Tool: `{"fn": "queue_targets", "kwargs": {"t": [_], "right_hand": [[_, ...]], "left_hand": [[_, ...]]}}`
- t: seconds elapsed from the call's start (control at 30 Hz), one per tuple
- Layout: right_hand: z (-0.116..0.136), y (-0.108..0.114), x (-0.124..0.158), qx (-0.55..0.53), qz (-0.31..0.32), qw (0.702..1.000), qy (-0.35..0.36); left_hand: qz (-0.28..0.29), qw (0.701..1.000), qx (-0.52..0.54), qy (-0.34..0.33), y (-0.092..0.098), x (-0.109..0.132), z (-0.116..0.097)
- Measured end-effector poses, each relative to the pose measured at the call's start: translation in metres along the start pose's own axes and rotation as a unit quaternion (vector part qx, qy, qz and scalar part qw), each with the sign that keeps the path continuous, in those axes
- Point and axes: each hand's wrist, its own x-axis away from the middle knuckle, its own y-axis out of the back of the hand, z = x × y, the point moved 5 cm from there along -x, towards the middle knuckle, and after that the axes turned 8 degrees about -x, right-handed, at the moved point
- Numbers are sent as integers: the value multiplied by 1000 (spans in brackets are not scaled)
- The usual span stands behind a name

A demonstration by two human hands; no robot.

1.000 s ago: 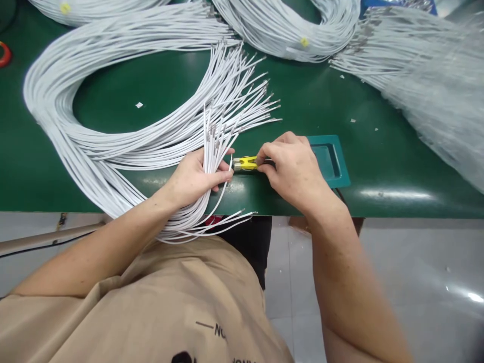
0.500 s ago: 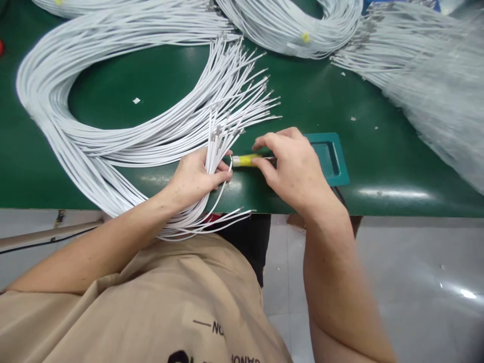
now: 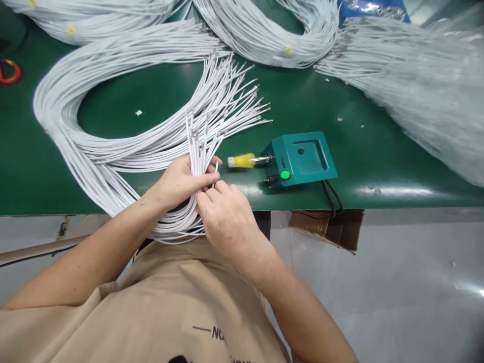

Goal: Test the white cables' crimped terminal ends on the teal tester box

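My left hand [image 3: 180,182] is closed around a bunch of white wires [image 3: 199,156], whose metal-tipped ends stick up past the thumb. Close beside it, my right hand [image 3: 226,209] is closed at the lower part of the same wires, its fingertips partly hidden. One wire end shows between the left fingers. To the right, apart from both hands, is a small teal machine [image 3: 302,161] with a lit green button. From its left side a metal shaft carries a yellow piece with a pale tip [image 3: 242,161].
A large looped bundle of white wires [image 3: 56,111] lies on the green table [image 3: 242,194]. More wire bundles [image 3: 272,35] lie behind. Wires in clear plastic [image 3: 431,85] cover the right. Red-handled scissors [image 3: 11,71] are at far left; a cardboard box [image 3: 333,227] stands below the edge.
My right hand has left the yellow piece and moved left and down to the wires by my left hand. The machine now shows fully. The view has shifted slightly.
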Motion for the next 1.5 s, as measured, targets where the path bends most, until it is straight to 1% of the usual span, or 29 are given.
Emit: {"fn": "queue_targets", "kwargs": {"t": [0.07, 0.13, 0.17, 0.2, 0.23, 0.27, 0.3, 0.37, 0.4, 0.47, 0.53, 0.57, 0.63, 0.73, 0.77, 0.83, 0.93, 1.03, 1.1, 1.13, 1.23, 1.27, 1.3, 1.33, 1.37, 1.43, 1.5], "right_hand": [[4, 0, 4, 2, 19, 1000, -19], [5, 1, 7, -22, 53, 997, -45], [3, 3, 8, -40, 69, 994, -68], [-2, 7, 7, -62, 72, 990, -100], [-10, 13, 5, -87, 56, 985, -139], [-20, 21, 2, -118, 19, 976, -181], [-30, 30, 0, -157, -45, 962, -220], [-49, 43, -6, -260, -172, 918, -244], [-56, 46, -9, -316, -213, 893, -239], [-65, 43, -14, -416, -249, 846, -221], [-68, 38, -15, -479, -259, 811, -212], [-68, 35, -14, -495, -262, 800, -213], [-65, 31, -13, -513, -259, 789, -216], [-58, 28, -12, -531, -237, 785, -216], [-55, 29, -11, -534, -240, 781, -217], [-53, 31, -10, -540, -265, 767, -223], [-54, 32, -7, -563, -306, 734, -225], [-55, 29, -8, -609, -297, 706, -206], [-56, 24, -9, -659, -276, 671, -198], [-56, 21, -10, -690, -263, 645, -198], [-52, 12, -12, -785, -212, 543, -208], [-50, 9, -13, -808, -194, 514, -213], [-49, 8, -14, -821, -184, 496, -216], [-49, 8, -15, -825, -183, 487, -219], [-49, 9, -16, -823, -187, 488, -222], [-51, 13, -18, -813, -195, 499, -226], [-51, 15, -21, -809, -179, 511, -230]], "left_hand": [[20, 999, 29, 7, -2, 3, 0], [21, 997, 68, 14, -2, 5, 2], [14, 996, 82, 14, -1, 6, 3], [6, 996, 91, 10, 0, 7, 4], [2, 996, 93, 2, 1, 9, 4], [2, 996, 90, -8, 1, 11, 4], [6, 997, 81, -19, 1, 13, 3], [10, 998, 48, -33, 1, 18, -1], [8, 999, 27, -33, 1, 21, -3], [0, 1000, -8, -28, 1, 26, -5], [-9, 1000, -9, -25, 2, 29, -7], [-17, 999, 1, -28, 2, 30, -9], [-38, 998, 24, -46, 3, 31, -11], [-62, 994, 50, -77, 4, 29, -16], [-65, 993, 52, -81, 4, 29, -17], [-65, 994, 45, -81, 4, 29, -19], [-57, 995, 18, -81, 3, 30, -21], [-39, 995, 50, -78, 1, 31, -23], [-33, 992, 87, -86, 0, 30, -25], [-32, 990, 100, -93, 0, 30, -26], [-32, 988, 112, -105, 0, 30, -30], [-28, 988, 114, -103, 0, 30, -31], [-22, 988, 117, -101, -1, 30, -31], [-12, 988, 123, -97, -2, 31, -31], [0, 987, 130, -94, -4, 31, -32], [25, 984, 151, -92, -8, 33, -33], [39, 982, 163, -91, -10, 34, -33]]}}
